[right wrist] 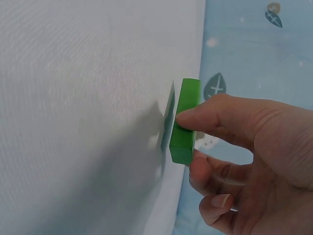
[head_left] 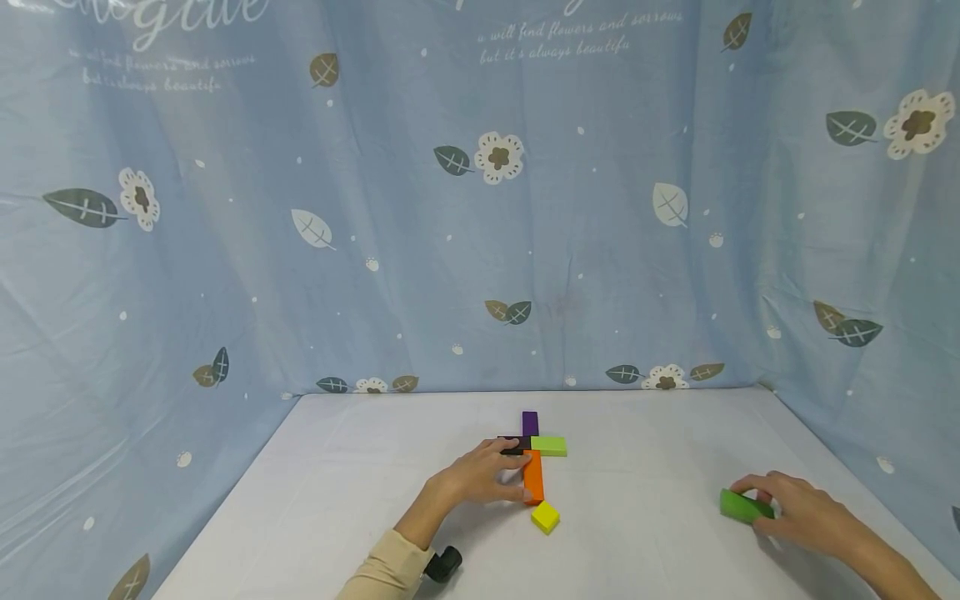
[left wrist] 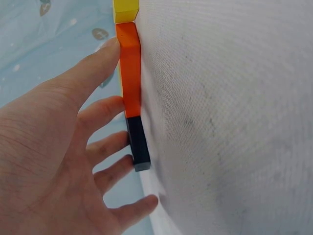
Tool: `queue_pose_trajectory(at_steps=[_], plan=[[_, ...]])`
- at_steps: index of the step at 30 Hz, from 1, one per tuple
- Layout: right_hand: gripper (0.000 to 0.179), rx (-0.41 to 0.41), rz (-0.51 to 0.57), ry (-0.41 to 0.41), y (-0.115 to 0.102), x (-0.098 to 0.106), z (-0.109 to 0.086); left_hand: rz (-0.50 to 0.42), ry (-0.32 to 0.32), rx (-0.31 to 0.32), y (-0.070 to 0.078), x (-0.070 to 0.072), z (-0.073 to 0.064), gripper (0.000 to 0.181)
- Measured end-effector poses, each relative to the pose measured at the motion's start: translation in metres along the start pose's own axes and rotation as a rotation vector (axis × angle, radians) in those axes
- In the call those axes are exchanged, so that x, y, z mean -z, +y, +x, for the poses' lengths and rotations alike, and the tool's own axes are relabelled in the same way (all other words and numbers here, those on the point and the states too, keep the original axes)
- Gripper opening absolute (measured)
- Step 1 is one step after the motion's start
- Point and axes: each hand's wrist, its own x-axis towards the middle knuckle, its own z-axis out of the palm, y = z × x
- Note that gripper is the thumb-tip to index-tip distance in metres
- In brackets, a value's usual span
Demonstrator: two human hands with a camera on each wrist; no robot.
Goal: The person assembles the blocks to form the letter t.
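My left hand [head_left: 480, 475] rests against a row of blocks, fingers spread. Its thumb touches the near end of an orange block [head_left: 533, 478], the index fingertip is at that block's far end, and other fingertips are at a black block [head_left: 515, 445]. A light green block [head_left: 550, 447] lies right of the black one, a purple block [head_left: 530, 423] beyond them, and a yellow block [head_left: 545, 517] sits turned by the orange block's near end. Off to the right, my right hand [head_left: 802, 508] pinches a green block [right wrist: 186, 122] between thumb and fingers, just above the table, its shadow beside it.
A white cloth [head_left: 637, 533] covers the table. Blue printed curtains [head_left: 570, 250] stand along its back and both sides. Beside the left sleeve [head_left: 393, 562] shows a black object [head_left: 444, 565] at the wrist.
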Motion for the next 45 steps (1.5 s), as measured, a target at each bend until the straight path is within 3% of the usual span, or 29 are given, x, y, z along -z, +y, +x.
queue_pose_trajectory(at_steps=[10, 19, 28, 36, 45], plan=[[0.039, 0.068, 0.011, 0.022, -0.012, -0.001, 0.001, -0.007, 0.002, -0.001, 0.0, 0.001, -0.001, 0.064], [0.039, -0.008, -0.002, 0.016, -0.029, -0.004, 0.007, -0.014, -0.001, 0.006, 0.001, 0.002, -0.001, 0.065], [0.037, 0.074, -0.024, 0.057, -0.04, -0.007, 0.009, -0.022, 0.003, 0.015, 0.002, 0.002, -0.003, 0.065], [0.037, 0.076, -0.031, 0.04, -0.05, -0.01, 0.014, -0.029, -0.001, 0.018, 0.002, 0.002, -0.003, 0.065], [0.038, 0.166, -0.039, 0.041, -0.056, -0.012, 0.014, -0.022, -0.001, 0.016, 0.001, 0.001, -0.002, 0.063]])
